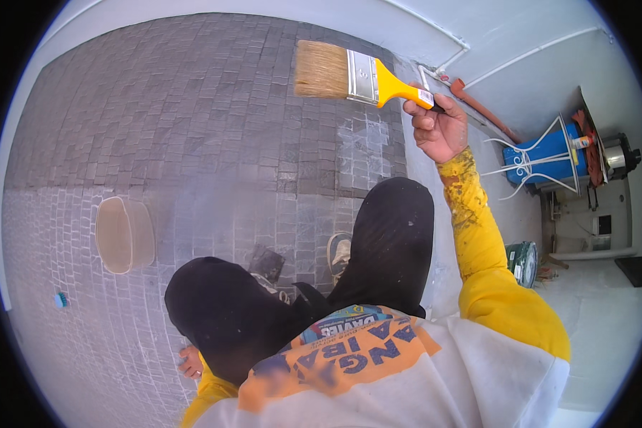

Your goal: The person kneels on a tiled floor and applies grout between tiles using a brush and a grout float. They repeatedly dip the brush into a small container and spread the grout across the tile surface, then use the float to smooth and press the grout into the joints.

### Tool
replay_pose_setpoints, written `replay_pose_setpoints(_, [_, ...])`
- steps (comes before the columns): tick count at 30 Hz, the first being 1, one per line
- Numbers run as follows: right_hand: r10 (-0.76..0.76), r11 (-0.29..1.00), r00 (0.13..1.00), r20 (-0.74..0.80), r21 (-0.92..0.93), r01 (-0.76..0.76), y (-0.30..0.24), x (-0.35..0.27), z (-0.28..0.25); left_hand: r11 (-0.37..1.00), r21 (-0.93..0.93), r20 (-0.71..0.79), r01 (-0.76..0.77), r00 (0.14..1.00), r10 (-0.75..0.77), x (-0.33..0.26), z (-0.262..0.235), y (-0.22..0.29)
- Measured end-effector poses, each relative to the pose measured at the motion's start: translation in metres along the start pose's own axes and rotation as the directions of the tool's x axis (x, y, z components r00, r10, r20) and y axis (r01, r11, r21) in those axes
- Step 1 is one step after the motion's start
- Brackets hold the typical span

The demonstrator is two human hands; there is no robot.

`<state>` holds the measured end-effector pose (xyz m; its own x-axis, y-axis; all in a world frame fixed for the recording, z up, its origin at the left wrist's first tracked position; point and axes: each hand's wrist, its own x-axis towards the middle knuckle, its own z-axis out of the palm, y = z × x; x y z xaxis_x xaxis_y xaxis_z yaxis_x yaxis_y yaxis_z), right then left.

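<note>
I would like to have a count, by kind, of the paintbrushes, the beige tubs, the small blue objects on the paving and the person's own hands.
Paintbrush: 1
Beige tub: 1
Small blue object: 1
Right hand plus left hand: 2
Total: 5

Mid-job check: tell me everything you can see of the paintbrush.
The paintbrush is wide and flat, with tan bristles, a silvery, metal-looking band and a yellow handle, perhaps plastic, narrowing to a dark end. A small pale label sits near that end. The bristles look fairly straight, with no paint plainly visible. It is raised, bristles toward the picture's left, with paving behind. The right hand holds the handle near its dark end; nothing else appears to touch it.
</note>
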<state>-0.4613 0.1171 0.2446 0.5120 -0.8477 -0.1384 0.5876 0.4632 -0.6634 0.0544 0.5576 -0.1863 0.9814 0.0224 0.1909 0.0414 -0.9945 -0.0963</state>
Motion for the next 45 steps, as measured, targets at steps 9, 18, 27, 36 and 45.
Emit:
replay_pose_setpoints(9, [-0.413, 0.705, 0.666, -0.621, -0.681, -0.198, 0.018, -0.028, -0.259, 0.976, 0.117, -0.071, -0.181, 0.979, 0.190, 0.078, -0.036, 0.039])
replay_pose_setpoints(18, [-0.377, -0.088, 0.924, -0.061, -0.991, -0.102, 0.150, -0.036, -0.238, 0.639, -0.254, -0.371, -0.726, 0.683, 0.629, 0.192, -0.172, 0.159])
replay_pose_setpoints(27, [-0.390, 0.648, 0.681, -0.619, -0.710, -0.274, -0.020, -0.031, -0.352, -0.215, -0.554, -0.439, -0.804, 0.063, 0.896, 0.062, -0.331, 0.372])
replay_pose_setpoints(36, [-0.248, -0.349, 0.874, -0.418, -0.803, -0.483, 0.011, -0.037, -0.312, -0.487, -0.485, -0.125, -0.726, -0.494, 0.860, -0.100, -0.407, 0.395])
replay_pose_setpoints(45, [0.211, -0.036, 0.807, -0.552, -0.829, -0.558, -0.056, -0.021, -0.301, -0.501, -0.464, 0.034, -0.730, -0.580, 0.814, -0.116, -0.389, 0.389])
